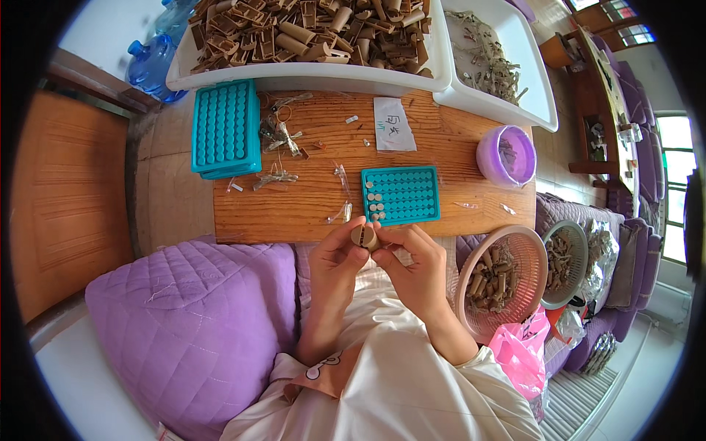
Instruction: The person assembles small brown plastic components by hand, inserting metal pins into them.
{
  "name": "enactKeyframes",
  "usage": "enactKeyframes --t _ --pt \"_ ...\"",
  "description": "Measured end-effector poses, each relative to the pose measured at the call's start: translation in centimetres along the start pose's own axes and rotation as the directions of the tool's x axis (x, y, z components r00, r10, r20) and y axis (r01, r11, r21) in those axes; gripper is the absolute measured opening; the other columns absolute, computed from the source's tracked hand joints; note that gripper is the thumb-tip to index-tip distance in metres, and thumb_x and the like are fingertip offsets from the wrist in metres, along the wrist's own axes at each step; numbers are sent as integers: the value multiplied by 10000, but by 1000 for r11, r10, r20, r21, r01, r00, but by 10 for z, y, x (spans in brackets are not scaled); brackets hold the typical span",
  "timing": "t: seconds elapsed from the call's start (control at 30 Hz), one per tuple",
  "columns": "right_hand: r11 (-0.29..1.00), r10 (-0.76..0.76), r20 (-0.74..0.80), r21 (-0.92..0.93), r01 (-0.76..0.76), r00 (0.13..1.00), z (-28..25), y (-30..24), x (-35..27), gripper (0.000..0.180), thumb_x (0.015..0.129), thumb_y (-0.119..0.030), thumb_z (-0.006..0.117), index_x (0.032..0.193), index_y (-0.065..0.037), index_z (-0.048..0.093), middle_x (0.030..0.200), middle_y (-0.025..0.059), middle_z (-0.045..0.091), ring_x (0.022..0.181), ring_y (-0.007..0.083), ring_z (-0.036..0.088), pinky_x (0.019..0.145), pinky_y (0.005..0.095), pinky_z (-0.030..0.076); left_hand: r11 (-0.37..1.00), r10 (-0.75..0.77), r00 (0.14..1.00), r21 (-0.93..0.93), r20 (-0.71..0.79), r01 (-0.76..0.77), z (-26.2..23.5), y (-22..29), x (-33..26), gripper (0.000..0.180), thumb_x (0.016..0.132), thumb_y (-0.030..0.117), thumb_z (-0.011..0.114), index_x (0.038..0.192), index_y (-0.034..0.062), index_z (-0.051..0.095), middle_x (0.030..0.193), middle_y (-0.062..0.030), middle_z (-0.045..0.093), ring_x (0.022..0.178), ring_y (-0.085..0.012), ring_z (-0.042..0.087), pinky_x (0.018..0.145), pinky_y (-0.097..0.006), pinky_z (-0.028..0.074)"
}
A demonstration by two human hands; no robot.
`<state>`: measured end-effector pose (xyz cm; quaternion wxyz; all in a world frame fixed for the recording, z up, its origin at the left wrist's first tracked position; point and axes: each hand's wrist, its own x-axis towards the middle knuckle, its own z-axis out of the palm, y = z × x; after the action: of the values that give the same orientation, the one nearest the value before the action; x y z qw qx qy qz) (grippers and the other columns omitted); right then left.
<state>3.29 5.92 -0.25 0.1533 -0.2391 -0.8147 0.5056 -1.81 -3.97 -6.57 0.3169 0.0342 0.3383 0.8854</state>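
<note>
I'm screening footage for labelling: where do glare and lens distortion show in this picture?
Head view: the window at right glares, nearly white in places. Head view: the wooden door bows at far left. Head view, centre: the left hand, right hand and brown piece they hold look little warped.

Handwritten chars [396, 126], dk + teal ink, on wht paper [383, 109]
</note>
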Motion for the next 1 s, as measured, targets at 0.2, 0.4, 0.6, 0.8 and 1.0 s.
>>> enactKeyframes --t 0.2,0.4,0.6,0.8,1.0 --pt "1000 8 -12 13 -8 1000 0 3 0 224 668 -9 678 880 -22 607 826 92 615 730 197 598 650 265 475 995 2 1000 98 6 -3 6 4 -1 380 785 28 595 1145 -22 483 1055 -122 568 949 -153 548 840 -270 434" --pt "971 89 -5 224 -86 996 -3 14 -7 213 671 -5 680 871 -4 606 809 92 614 752 176 598 676 258 472 984 0 996 176 84 -15 4 4 -2 374 778 -4 588 1138 -22 489 1068 -136 563 941 -145 550 827 -262 442" --pt "977 80 -13 200 -76 997 -4 14 -9 209 662 -3 688 857 -1 613 780 88 608 707 167 587 629 256 457 997 -14 996 76 93 7 5 2 -2 383 769 -17 589 1138 -22 489 1074 -150 558 958 -164 548 843 -276 439" --pt "996 38 -17 79 -36 999 -8 5 -6 216 653 -3 691 855 -9 617 776 93 605 689 177 588 613 255 457 998 -22 995 54 98 17 2 1 -3 394 764 -11 598 1141 -23 486 1082 -151 553 970 -177 545 846 -281 436" --pt "999 38 9 9 -38 999 -10 0 -3 216 651 -4 692 850 -7 608 783 96 606 708 192 599 639 264 472 998 -30 993 54 111 24 2 2 -2 397 767 -6 598 1146 -22 484 1081 -142 554 964 -166 544 841 -275 436"
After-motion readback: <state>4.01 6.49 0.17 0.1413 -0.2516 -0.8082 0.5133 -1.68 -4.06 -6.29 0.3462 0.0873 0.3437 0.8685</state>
